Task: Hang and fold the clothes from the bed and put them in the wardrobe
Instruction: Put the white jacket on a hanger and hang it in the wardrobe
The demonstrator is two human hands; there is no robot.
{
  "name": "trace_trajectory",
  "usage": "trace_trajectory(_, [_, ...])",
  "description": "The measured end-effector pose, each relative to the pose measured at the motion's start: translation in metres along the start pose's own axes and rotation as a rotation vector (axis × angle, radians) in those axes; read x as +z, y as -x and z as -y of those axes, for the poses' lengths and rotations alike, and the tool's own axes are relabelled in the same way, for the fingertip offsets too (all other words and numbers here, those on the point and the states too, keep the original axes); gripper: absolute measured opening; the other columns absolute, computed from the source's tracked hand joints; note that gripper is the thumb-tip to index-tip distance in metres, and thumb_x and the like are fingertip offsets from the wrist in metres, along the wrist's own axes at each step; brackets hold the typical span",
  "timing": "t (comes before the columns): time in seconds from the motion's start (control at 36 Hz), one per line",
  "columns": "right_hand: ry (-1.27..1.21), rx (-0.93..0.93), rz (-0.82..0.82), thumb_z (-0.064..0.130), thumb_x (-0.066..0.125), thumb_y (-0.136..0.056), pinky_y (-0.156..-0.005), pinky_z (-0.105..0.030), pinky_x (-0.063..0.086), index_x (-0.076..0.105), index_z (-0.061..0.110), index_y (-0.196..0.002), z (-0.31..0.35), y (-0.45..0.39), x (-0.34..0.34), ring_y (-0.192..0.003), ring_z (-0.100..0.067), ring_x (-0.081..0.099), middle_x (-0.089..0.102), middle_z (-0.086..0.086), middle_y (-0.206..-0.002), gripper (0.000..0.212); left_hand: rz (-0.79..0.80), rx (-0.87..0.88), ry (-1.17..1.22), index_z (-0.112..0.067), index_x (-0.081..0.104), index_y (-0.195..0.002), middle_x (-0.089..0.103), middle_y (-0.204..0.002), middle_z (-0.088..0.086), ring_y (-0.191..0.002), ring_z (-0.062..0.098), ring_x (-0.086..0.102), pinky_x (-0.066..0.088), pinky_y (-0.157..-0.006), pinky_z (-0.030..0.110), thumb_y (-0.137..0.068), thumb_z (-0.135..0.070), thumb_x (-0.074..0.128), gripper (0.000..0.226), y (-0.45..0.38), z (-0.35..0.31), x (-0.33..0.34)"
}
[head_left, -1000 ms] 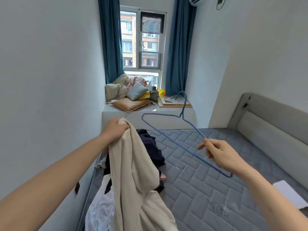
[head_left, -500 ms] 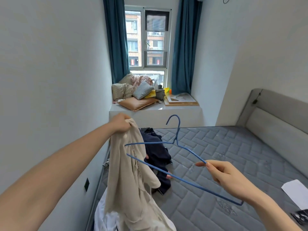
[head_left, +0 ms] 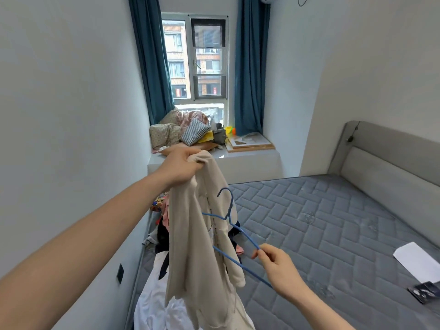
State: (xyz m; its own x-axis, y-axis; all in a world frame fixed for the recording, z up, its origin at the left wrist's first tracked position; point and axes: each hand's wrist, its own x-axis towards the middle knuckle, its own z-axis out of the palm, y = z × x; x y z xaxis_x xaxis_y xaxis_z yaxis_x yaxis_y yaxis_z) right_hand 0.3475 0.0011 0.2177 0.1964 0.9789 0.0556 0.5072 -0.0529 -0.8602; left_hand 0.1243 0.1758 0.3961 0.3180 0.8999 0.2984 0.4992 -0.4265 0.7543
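My left hand (head_left: 182,166) is raised and grips the top of a beige garment (head_left: 197,234), which hangs down in front of me. My right hand (head_left: 277,267) pinches a thin blue wire hanger (head_left: 229,217) by its sloping arm; the hanger's left end lies against or inside the beige garment, and I cannot tell which. Below the garment, along the bed's left edge, lies a heap of other clothes (head_left: 162,236), dark, pink and patterned, with a white garment (head_left: 154,306) nearest me. The grey quilted mattress (head_left: 321,222) spreads to the right.
A white wall runs close on the left. A window ledge (head_left: 238,160) at the bed's far end holds cushions, bedding and a wooden board. A grey headboard (head_left: 385,163) stands at the right. White paper (head_left: 419,260) and a dark packet (head_left: 426,291) lie on the mattress.
My right hand has brought the hanger down and left, up to the beige garment. My left hand has lifted the garment higher. The camera has moved closer.
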Motion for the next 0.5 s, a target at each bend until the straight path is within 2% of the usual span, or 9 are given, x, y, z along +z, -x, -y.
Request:
trace_trajectory(0.08, [-0.262,0.074,-0.136,0.008,0.053,-0.099,-0.053,-0.014,0.03,0.061,0.01,-0.071,-0.004,-0.003,0.007,-0.05,0.001,0.04,0.045,0.017,-0.046,0.029,0.006,0.056,0.06,-0.019,0.079,-0.107,0.075,-0.106,0.004,-0.098,0.011,0.06,0.047,-0.088,0.03,-0.095,-0.005,0.06,0.026,0.009,-0.011,0.004])
trace_trajectory(0.14, [-0.397,0.112,-0.242,0.015,0.059,-0.095,-0.057,-0.024,0.027,0.049,0.013,-0.061,-0.007,-0.003,0.008,-0.055,-0.008,0.032,0.036,0.012,-0.05,0.035,0.029,0.085,0.114,-0.021,0.078,-0.107,0.075,-0.103,0.001,-0.094,0.007,0.06,0.046,-0.085,0.026,-0.095,-0.003,0.06,0.029,0.016,-0.015,0.006])
trace_trajectory(0.22, [-0.468,0.122,-0.327,0.023,0.062,-0.098,-0.061,-0.032,0.022,0.033,0.015,-0.06,-0.008,-0.005,0.012,-0.058,-0.012,0.024,0.026,-0.001,-0.059,0.049,0.045,0.138,0.207,-0.024,0.077,-0.11,0.074,-0.097,-0.012,-0.089,-0.001,0.063,0.048,-0.079,0.015,-0.096,-0.004,0.062,0.029,0.027,-0.029,0.008])
trace_trajectory(0.28, [-0.497,0.117,-0.35,0.031,0.064,-0.098,-0.058,-0.031,0.019,0.026,0.015,-0.061,-0.005,-0.005,0.015,-0.057,-0.013,0.021,0.021,-0.003,-0.061,0.055,0.054,0.186,0.254,-0.026,0.076,-0.11,0.075,-0.1,-0.009,-0.09,-0.002,0.064,0.05,-0.079,0.014,-0.097,-0.003,0.062,0.03,0.035,-0.043,0.011])
trace_trajectory(0.33, [-0.524,0.122,-0.383,0.038,0.065,-0.096,-0.056,-0.03,0.017,0.021,0.016,-0.062,-0.001,-0.006,0.017,-0.056,-0.013,0.019,0.018,-0.001,-0.059,0.06,0.08,0.243,0.246,-0.022,0.076,-0.108,0.073,-0.1,-0.005,-0.089,0.0,0.062,0.048,-0.08,0.014,-0.097,-0.002,0.062,0.027,0.044,-0.055,0.014])
trace_trajectory(0.42, [-0.566,0.136,-0.473,0.043,0.066,-0.094,-0.054,-0.03,0.018,0.019,0.013,-0.062,0.001,-0.008,0.019,-0.053,-0.013,0.018,0.017,-0.001,-0.057,0.065,0.191,0.311,0.173,-0.016,0.077,-0.099,0.069,-0.083,-0.004,-0.081,0.0,0.059,0.045,-0.078,0.017,-0.096,0.001,0.062,0.022,0.057,-0.061,0.019])
trace_trajectory(0.47, [-0.603,0.119,-0.56,0.044,0.067,-0.091,-0.055,-0.03,0.017,0.018,0.013,-0.061,0.003,-0.008,0.017,-0.053,-0.014,0.018,0.016,-0.002,-0.057,0.066,0.271,0.325,0.106,-0.021,0.076,-0.091,0.067,-0.077,-0.008,-0.077,-0.001,0.057,0.043,-0.076,0.017,-0.094,0.002,0.061,0.029,0.068,-0.052,0.025])
trace_trajectory(0.5, [-0.625,0.096,-0.599,0.045,0.068,-0.089,-0.056,-0.031,0.016,0.018,0.015,-0.06,0.003,-0.009,0.015,-0.053,-0.013,0.017,0.015,0.0,-0.057,0.065,0.291,0.33,0.065,-0.024,0.077,-0.092,0.07,-0.082,-0.012,-0.081,-0.003,0.06,0.044,-0.078,0.015,-0.093,0.002,0.06,0.031,0.075,-0.045,0.029])
